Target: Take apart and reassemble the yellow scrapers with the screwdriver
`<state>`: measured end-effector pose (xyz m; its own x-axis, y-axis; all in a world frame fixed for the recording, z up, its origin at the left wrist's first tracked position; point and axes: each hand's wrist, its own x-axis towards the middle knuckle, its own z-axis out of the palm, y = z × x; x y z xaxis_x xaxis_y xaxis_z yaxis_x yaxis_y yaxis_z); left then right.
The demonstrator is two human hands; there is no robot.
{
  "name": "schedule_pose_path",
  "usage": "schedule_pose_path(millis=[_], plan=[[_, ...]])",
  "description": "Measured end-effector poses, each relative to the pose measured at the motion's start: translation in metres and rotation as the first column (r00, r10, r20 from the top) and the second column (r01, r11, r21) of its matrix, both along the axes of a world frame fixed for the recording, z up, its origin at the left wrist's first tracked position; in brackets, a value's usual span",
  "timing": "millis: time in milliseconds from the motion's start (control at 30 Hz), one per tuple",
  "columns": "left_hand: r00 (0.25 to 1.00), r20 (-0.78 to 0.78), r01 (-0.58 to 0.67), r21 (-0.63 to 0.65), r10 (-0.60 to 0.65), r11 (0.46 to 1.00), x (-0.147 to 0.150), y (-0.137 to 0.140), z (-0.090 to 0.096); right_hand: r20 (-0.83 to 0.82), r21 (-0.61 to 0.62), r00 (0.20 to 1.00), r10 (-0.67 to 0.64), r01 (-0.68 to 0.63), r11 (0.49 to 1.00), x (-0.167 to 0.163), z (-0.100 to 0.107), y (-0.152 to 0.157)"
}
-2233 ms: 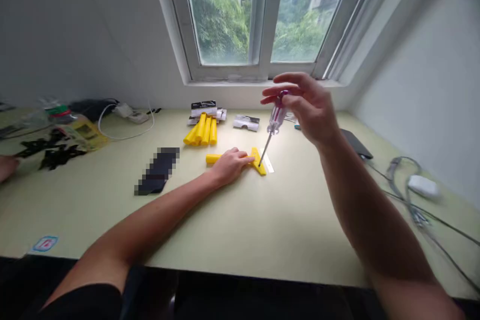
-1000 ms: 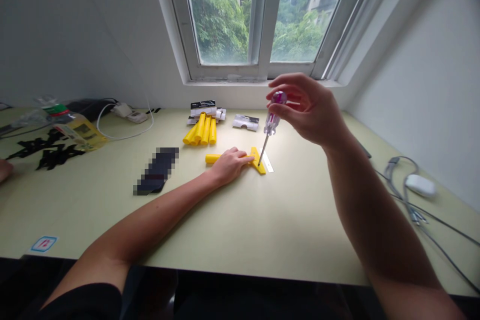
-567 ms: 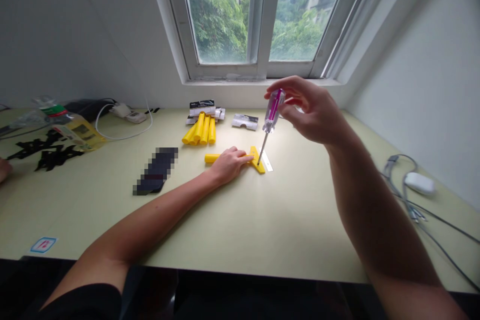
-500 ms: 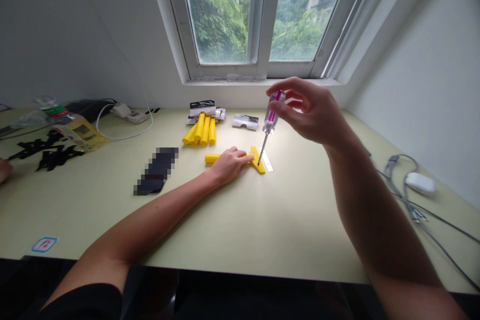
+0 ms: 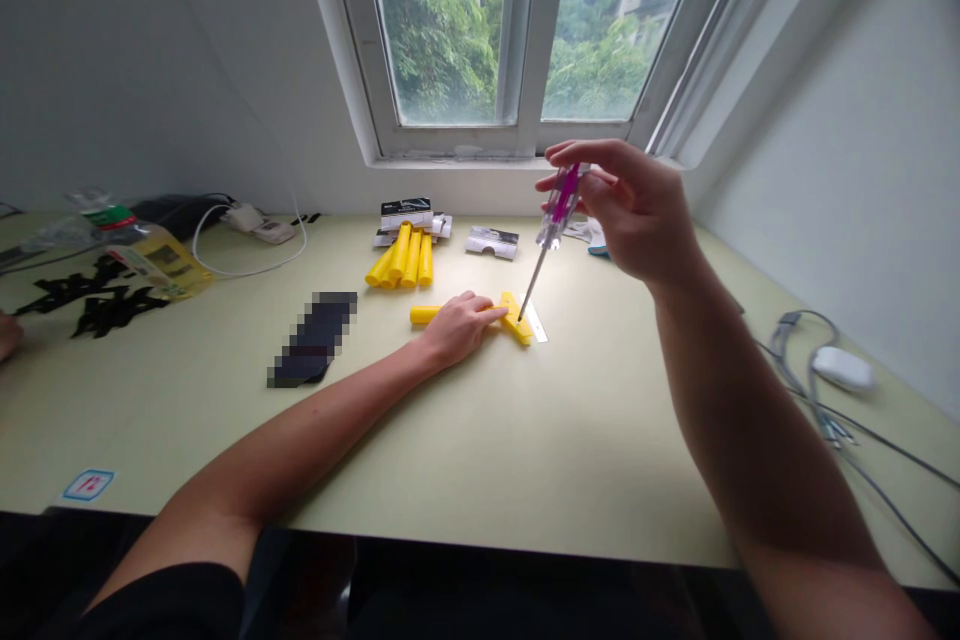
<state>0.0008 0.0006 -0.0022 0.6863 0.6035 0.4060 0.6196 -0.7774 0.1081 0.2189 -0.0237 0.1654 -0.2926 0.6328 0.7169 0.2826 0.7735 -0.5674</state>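
The right hand [image 5: 637, 205] is closed on the handle of a screwdriver [image 5: 561, 205], with thumb and fingers around its upper part. The handle is clear plastic with purple inside. The bright metal shaft leans, its top toward the desk's right edge, and its tip meets the head of a yellow scraper [image 5: 516, 320]. Whether the tip sits in a screw cannot be told.

The left hand [image 5: 461, 328] is clamped over the scraper's grip, forefinger extended to the head. The scraper lies flat near the middle of the desk [image 5: 480, 460], its round grip end toward the left edge, its head slanting toward the front edge. The colour is an even, bright yellow; the mid-grip is covered by the hand. A pale flat strip [image 5: 537, 320] lies along the head's right side. Toward the far edge are yellow tubes [image 5: 405, 255] and a small box [image 5: 492, 242].
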Motion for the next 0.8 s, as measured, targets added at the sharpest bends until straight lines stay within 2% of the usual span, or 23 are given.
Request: schedule_pose_path(millis=[167, 267, 400, 567, 800], plan=[[1.0, 0.005, -0.009, 0.008, 0.009, 1.0, -0.001, 0.001, -0.002, 0.013, 0.004, 0.999, -0.03, 0.03, 1.0, -0.002, -0.003, 0.003], [1.0, 0.01, -0.016, 0.016, 0.016, 1.0, -0.001, 0.001, -0.003, -0.029, 0.024, 0.999, -0.042, 0.043, 0.999, 0.001, -0.002, 0.004], [0.999, 0.026, -0.023, 0.039, 0.022, 0.999, -0.001, 0.0, -0.004, -0.091, 0.034, 0.986, -0.137, 0.14, 0.99, 0.005, -0.002, 0.005], [0.999, 0.032, -0.022, 0.065, 0.02, 0.998, -0.002, 0.0, -0.005, -0.2, 0.097, 0.967, -0.158, 0.18, 0.979, 0.006, 0.0, 0.007], [0.992, 0.022, -0.129, 0.114, 0.127, 0.985, -0.002, -0.003, -0.004, -0.061, 0.157, 0.986, -0.158, 0.166, 0.974, 0.04, 0.009, 0.016]])
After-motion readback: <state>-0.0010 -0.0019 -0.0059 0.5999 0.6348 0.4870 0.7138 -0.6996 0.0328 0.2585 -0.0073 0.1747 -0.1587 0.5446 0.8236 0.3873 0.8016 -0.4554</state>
